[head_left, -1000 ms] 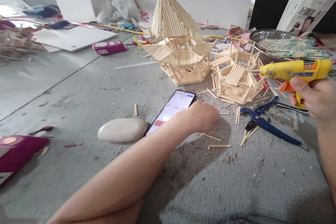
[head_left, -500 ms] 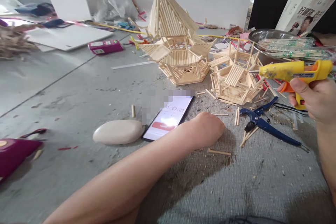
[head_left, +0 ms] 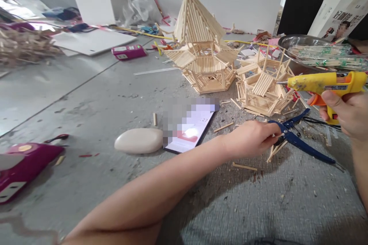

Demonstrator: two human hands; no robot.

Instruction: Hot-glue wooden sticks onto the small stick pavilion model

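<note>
My right hand (head_left: 349, 111) grips a yellow hot glue gun (head_left: 319, 81) by its handle, the nozzle pointing left towards a small wooden-stick frame (head_left: 263, 97). Stretched across the floor, my left hand (head_left: 253, 138) is closed in a pinch, with what looks like the end of a short wooden stick at its fingertips. The fingertips are beside the jaws of a blue-handled cutter (head_left: 304, 147), which lies over several sticks. Whether they touch the cutter I cannot tell. Behind stands a taller stick pagoda (head_left: 201, 59) with a pointed roof.
A phone (head_left: 191, 130) lies beside a smooth pale oval object (head_left: 139, 140). A magenta device (head_left: 28, 168) is at the left, another magenta one (head_left: 129, 52) farther back. A metal bowl (head_left: 284, 42) with bagged sticks and a white bag (head_left: 336, 11) stand at the back right.
My left hand has moved right to the cutter's jaws, its fingers now showing in a pinch. My right hand still holds the glue gun. The view has shifted slightly left.
</note>
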